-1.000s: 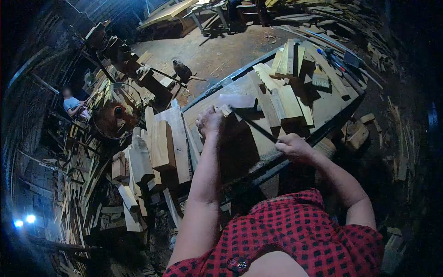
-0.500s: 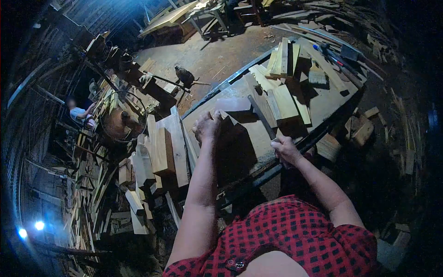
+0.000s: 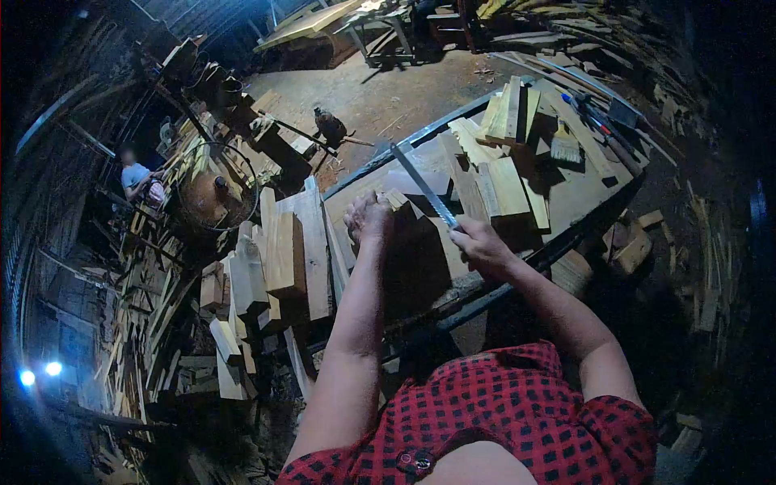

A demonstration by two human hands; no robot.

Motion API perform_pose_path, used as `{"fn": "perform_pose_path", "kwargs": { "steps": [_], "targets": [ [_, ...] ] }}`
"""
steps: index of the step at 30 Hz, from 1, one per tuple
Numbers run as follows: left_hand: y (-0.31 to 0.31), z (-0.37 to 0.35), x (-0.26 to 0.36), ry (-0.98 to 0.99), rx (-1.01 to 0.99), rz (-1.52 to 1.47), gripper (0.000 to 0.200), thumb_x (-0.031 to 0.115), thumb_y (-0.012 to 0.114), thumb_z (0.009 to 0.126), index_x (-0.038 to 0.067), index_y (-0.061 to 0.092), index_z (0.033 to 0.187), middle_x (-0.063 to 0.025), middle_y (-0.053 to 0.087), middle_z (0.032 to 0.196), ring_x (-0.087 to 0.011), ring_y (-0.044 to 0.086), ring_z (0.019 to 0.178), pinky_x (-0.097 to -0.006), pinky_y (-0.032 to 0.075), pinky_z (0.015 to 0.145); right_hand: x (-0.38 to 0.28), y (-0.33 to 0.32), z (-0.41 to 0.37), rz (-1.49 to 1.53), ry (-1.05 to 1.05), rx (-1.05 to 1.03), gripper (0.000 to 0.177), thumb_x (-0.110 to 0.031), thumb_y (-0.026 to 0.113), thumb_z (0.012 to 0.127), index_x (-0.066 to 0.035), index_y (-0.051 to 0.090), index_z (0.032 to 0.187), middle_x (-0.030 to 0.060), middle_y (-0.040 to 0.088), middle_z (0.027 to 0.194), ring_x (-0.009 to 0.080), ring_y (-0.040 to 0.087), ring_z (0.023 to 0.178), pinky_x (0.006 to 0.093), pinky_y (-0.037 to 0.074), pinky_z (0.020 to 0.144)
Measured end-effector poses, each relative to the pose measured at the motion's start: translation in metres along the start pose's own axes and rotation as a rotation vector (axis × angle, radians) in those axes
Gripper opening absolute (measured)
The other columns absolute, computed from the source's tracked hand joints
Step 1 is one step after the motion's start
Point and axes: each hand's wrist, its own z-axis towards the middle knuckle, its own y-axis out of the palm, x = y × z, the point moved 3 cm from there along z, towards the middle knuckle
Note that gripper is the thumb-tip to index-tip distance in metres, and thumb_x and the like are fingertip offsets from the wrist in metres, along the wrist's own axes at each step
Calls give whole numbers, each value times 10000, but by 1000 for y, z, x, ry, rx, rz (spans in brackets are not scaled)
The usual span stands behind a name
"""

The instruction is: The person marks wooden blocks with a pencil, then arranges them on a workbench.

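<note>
In the head view my right hand is closed around the near end of a long flat file. Its narrow metal blade points up and away to the left, above the workbench. My left hand has its fingers curled over the end of a wooden piece; my hand hides part of that piece, and deep shadow covers what lies below. Beyond both hands a pale flat sheet lies on the bench. Cut wooden blocks lie just right of the file.
A brush and several hand tools lie at the bench's right end. Upright boards stand left of my left arm. Wood scraps fill the left floor. A person sits far left, near a round wire-guarded fan.
My right hand has moved left and upward with the file, whose blade is now raised and catches the light. My left hand has shifted slightly right. The view has tilted a little.
</note>
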Motion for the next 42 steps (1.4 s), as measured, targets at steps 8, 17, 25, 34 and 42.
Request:
{"fn": "perform_pose_path", "kwargs": {
  "steps": [8,17,25,34,42],
  "targets": [
    [-9,-2,1,-31,4,-57,320,355,420,816,126,583,969,-126,541,1024,-293,484,1001,-424,350,845,-25,36,61,-638,-88,23,282,-262,439,830,3,530,854,217,586,791,371,575,786,455,437,699],
    [-11,-2,0,-49,-35,-22,319,356,422,812,135,582,977,-114,554,1035,-279,486,1001,-413,358,837,-24,53,76,-847,-3,20,288,-265,426,837,-2,542,853,213,588,828,374,568,824,456,431,741],
    [-11,-2,-1,-36,-30,-43,296,306,419,807,134,591,976,-119,553,1029,-276,487,993,-409,360,831,-29,52,56,-958,42,-4,264,-245,417,839,-12,542,841,208,600,791,379,585,785,465,451,699],
    [-2,3,-5,-41,-39,-82,291,307,414,813,133,610,940,-119,565,979,-289,505,953,-419,368,808,-25,32,3,-1024,36,-60,273,-243,409,828,-1,504,911,216,592,790,389,578,752,471,451,690],
    [-2,5,-6,-39,4,-83,285,343,437,791,159,618,914,-103,576,959,-274,524,940,-410,372,795,-31,73,117,-963,-25,60,289,-217,388,797,-21,599,816,228,598,827,399,578,777,479,442,711]
  ]
}}
